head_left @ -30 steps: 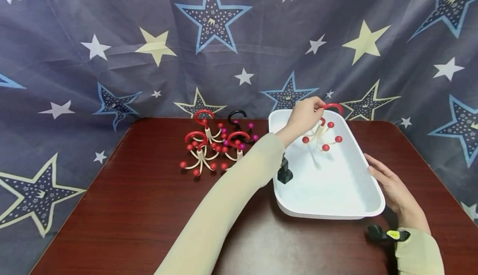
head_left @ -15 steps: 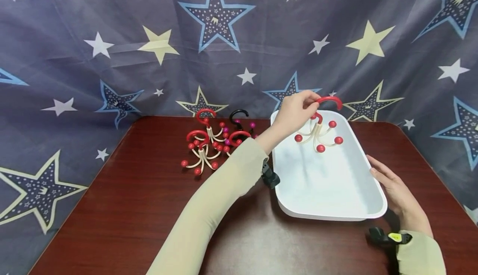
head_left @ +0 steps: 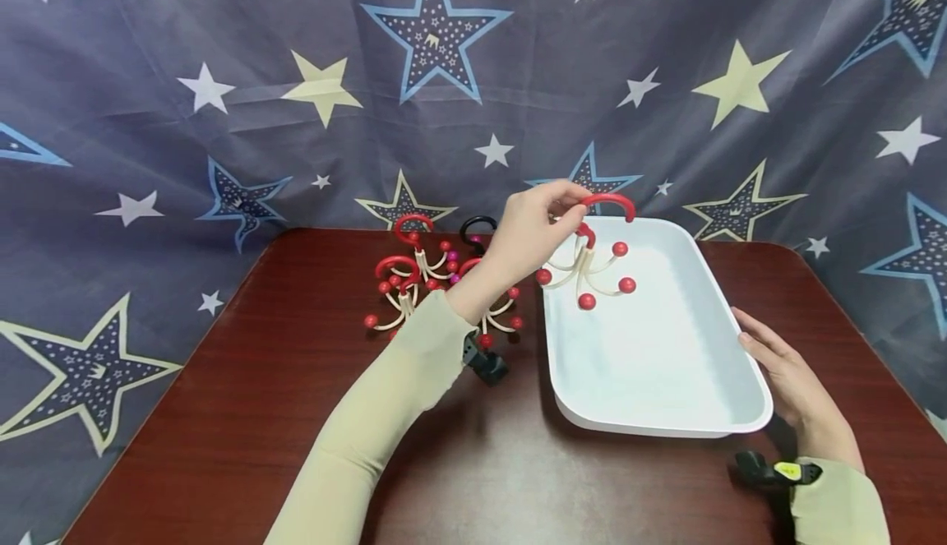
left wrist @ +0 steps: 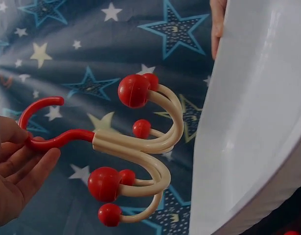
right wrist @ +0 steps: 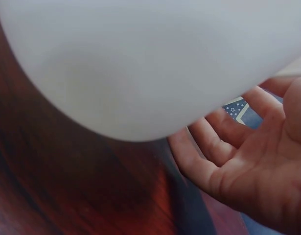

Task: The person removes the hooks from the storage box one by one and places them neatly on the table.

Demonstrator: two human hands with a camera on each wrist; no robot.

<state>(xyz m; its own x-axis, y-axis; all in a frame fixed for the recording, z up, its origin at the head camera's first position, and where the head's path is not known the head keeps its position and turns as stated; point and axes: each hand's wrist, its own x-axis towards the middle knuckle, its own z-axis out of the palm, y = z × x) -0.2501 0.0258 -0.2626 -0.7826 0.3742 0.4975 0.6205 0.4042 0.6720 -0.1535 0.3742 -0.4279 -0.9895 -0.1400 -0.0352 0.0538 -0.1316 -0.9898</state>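
Observation:
My left hand point(head_left: 533, 228) pinches the red hook of a multi-prong hanger point(head_left: 584, 261) between thumb and fingers. The hanger hangs upright over the tray's far left corner, its cream prongs tipped with red balls; the left wrist view shows the same hanger point(left wrist: 133, 144) in full, beside the tray wall point(left wrist: 223, 122). At the right side of the white tray point(head_left: 658, 348), my right hand point(head_left: 795, 389) grips the edge, thumb at the rim and fingers along the outside. From the right wrist view, fingers point(right wrist: 199, 166) curve beneath the tray's outer wall point(right wrist: 130, 88).
Left of the tray, several hangers stand in a cluster on the brown table point(head_left: 244, 397): red-hooked cream ones point(head_left: 405, 302) and a black one point(head_left: 478, 223) with magenta balls, partly behind my left hand. A star-patterned cloth point(head_left: 244, 52) hangs behind the table.
The left hand has lifted the hanger slightly and carried it left, from over the tray's far middle toward its left rim. My right hand keeps its hold on the tray.

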